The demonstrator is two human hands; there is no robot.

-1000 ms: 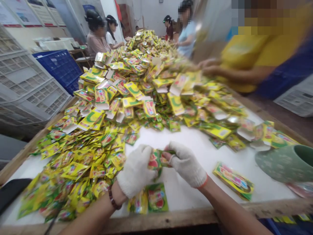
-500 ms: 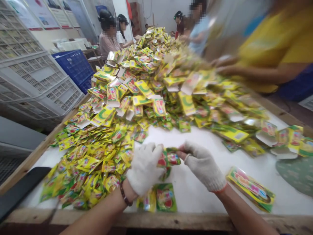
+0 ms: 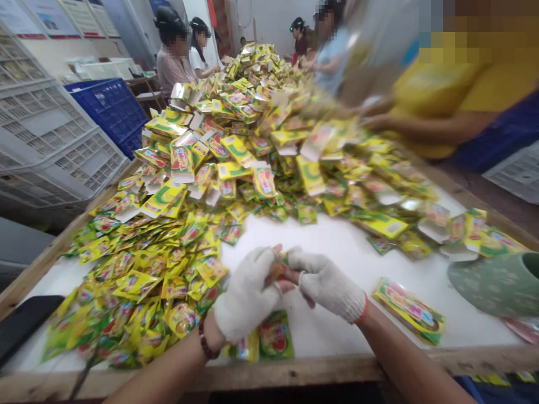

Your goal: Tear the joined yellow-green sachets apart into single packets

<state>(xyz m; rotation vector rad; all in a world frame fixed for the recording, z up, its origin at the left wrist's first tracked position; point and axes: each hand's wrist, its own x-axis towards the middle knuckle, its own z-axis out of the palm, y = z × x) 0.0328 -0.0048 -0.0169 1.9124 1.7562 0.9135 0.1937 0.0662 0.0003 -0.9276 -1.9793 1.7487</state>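
My left hand (image 3: 248, 294), in a white glove with bare fingertips, is closed on small green and red packets (image 3: 277, 271), largely hidden by the fingers. From the other side my right hand (image 3: 328, 280), gloved the same way, has its fingers closed at the packets' edge, touching my left fingers. Below my hands a green packet (image 3: 275, 336) and a yellow packet (image 3: 248, 345) lie on the white tabletop. A heap of yellow-green packets (image 3: 147, 280) spreads beside my left hand. To the right of my right hand lies a yellow carton (image 3: 408, 308).
Many opened cartons (image 3: 261, 179) and packets pile high down the table's middle. A green patterned object (image 3: 497, 283) stands at right, a black object (image 3: 31, 320) at left. Wooden edging (image 3: 337, 367) borders the table. White crates (image 3: 54, 129) and several people flank it.
My right hand has moved left until its fingers meet my left hand, covering most of the packets. The view has shifted a little; the green patterned object shows more.
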